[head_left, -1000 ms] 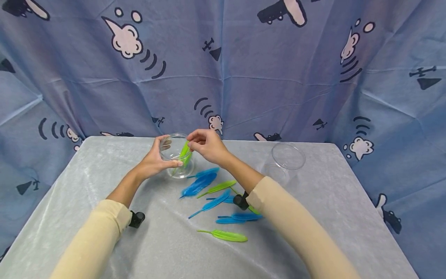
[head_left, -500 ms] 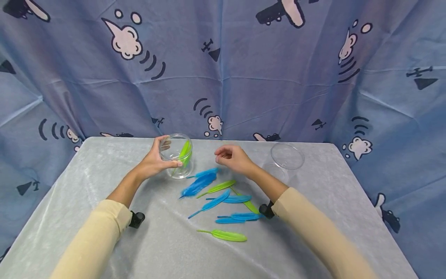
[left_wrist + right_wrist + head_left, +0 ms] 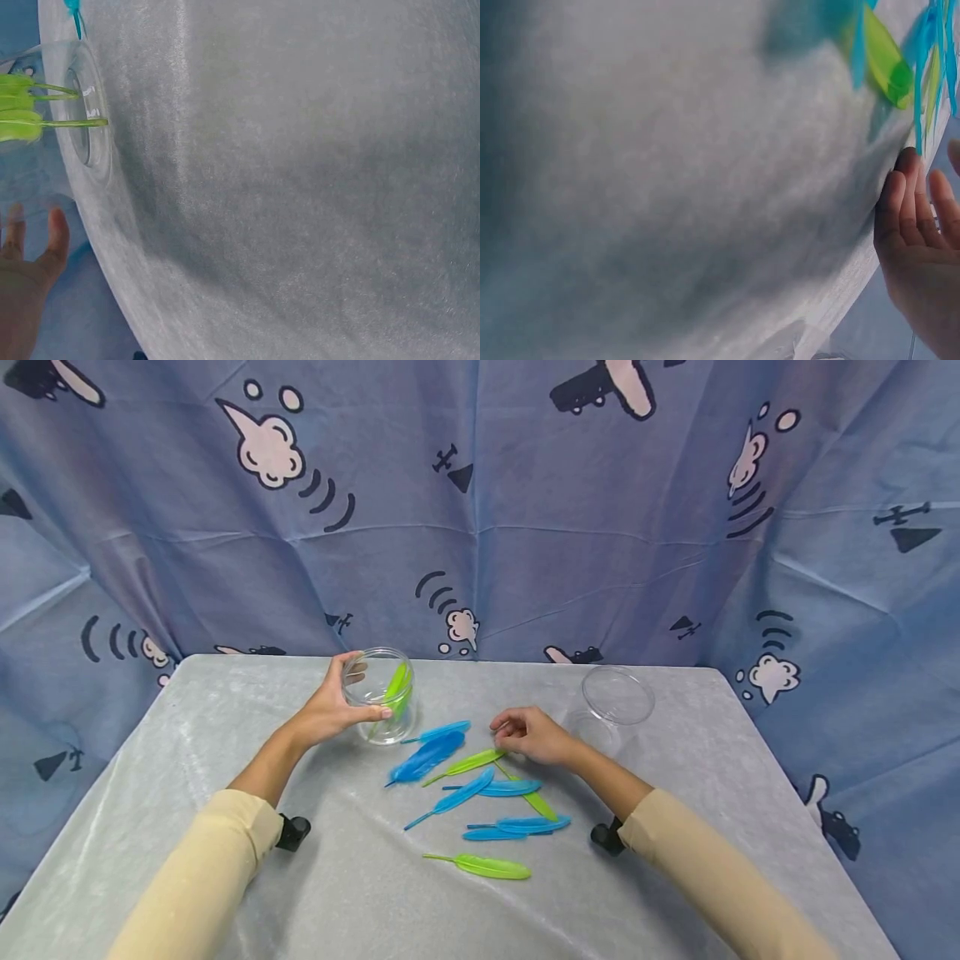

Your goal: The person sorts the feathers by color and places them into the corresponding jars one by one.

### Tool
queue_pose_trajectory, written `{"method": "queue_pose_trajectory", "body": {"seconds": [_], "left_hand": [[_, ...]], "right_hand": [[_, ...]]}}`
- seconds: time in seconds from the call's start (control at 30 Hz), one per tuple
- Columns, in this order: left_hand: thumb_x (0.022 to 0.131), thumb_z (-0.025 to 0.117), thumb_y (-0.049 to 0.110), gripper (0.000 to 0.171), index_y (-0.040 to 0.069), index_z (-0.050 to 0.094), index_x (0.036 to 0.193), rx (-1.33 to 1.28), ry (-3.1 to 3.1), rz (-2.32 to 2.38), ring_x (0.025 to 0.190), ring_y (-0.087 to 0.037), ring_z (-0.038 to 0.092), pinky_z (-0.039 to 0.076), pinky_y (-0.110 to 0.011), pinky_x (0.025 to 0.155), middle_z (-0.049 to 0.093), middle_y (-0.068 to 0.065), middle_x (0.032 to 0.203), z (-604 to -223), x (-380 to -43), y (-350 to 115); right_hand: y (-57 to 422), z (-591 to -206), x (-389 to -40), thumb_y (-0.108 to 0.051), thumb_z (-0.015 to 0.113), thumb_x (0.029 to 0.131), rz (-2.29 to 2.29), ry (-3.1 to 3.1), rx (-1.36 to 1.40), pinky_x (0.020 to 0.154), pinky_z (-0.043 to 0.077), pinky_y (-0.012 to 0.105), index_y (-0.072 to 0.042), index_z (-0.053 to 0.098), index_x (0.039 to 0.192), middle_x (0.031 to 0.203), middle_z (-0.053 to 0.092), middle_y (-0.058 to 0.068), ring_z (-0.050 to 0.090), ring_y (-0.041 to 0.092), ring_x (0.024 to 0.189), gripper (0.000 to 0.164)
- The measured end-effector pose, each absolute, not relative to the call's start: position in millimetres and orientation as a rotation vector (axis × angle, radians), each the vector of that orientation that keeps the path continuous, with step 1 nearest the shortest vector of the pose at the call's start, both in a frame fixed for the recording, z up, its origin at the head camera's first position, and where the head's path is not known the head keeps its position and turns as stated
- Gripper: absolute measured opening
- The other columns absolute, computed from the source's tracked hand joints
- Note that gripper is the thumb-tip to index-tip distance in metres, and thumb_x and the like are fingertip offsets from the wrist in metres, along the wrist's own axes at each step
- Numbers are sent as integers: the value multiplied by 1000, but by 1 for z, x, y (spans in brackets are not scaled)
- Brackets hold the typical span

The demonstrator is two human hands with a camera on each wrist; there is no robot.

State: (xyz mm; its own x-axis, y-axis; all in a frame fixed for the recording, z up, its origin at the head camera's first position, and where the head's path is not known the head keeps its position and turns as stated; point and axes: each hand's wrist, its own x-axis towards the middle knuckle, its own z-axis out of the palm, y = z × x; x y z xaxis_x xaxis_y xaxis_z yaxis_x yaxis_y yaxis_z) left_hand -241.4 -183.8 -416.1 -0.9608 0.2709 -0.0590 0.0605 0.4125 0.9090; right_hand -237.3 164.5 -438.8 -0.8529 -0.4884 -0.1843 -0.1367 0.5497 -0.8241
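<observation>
A clear jar (image 3: pixel 369 681) stands at the back left of the table, my left hand (image 3: pixel 330 706) gripping it round its side. Several green feathers (image 3: pixel 19 124) lean inside it, quills down at the base in the left wrist view. My right hand (image 3: pixel 534 737), fingers loosely bent and holding nothing, hovers at the tip of a loose green feather (image 3: pixel 468 763). Just in front of it lie another green feather (image 3: pixel 542 807) and a blue feather (image 3: pixel 513 788) crossing it. In the right wrist view the fingers (image 3: pixel 907 202) point towards the feathers.
A second clear jar (image 3: pixel 594 727) stands at the back right, behind my right forearm. More blue feathers (image 3: pixel 429 758) lie near the held jar, others (image 3: pixel 525 827) in the middle. A single green feather (image 3: pixel 492 867) is nearest the front. A patterned blue curtain (image 3: pixel 525 527) hangs behind the table.
My right hand has let go of a green feather in the left jar, drawn away rightward and come down over the loose feathers. The left hand keeps its grip on the jar.
</observation>
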Motion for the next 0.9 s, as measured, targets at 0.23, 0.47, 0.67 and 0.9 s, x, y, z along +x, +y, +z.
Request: {"method": "queue_pose_trajectory", "body": {"seconds": [0.23, 0.47, 0.67, 0.9], "left_hand": [[83, 83, 24, 108, 13, 4, 157, 303, 2474, 1579, 147, -40, 21, 35, -62, 107, 20, -22, 160, -417, -242, -184], [83, 83, 25, 108, 14, 5, 157, 288, 2483, 1577, 147, -39, 21, 35, -61, 107, 20, -21, 160, -417, -241, -183], [83, 82, 22, 109, 13, 2, 157, 288, 2482, 1571, 147, -41, 20, 35, -62, 107, 19, -23, 160, -418, -241, -184], [83, 82, 22, 110, 14, 1, 157, 293, 2474, 1579, 147, -40, 20, 36, -62, 106, 18, -23, 161, -418, -241, -184]], "right_hand": [[170, -442, -234, -4, 67, 91, -1221, 2398, -470, 66, 46, 27, 6, 66, 113, 90, 69, 12, 58, 13, 75, 23], [171, -447, -234, -2, 68, 90, -1245, 2402, -491, 62, 44, 25, 6, 66, 109, 83, 69, 9, 55, 11, 69, 21], [170, -449, -234, -1, 69, 88, -1254, 2385, -476, 60, 41, 24, 6, 67, 108, 74, 66, 5, 51, 11, 65, 22], [169, -451, -234, 3, 68, 87, -1259, 2373, -510, 62, 40, 23, 6, 67, 108, 72, 64, 5, 50, 10, 64, 21]]}}
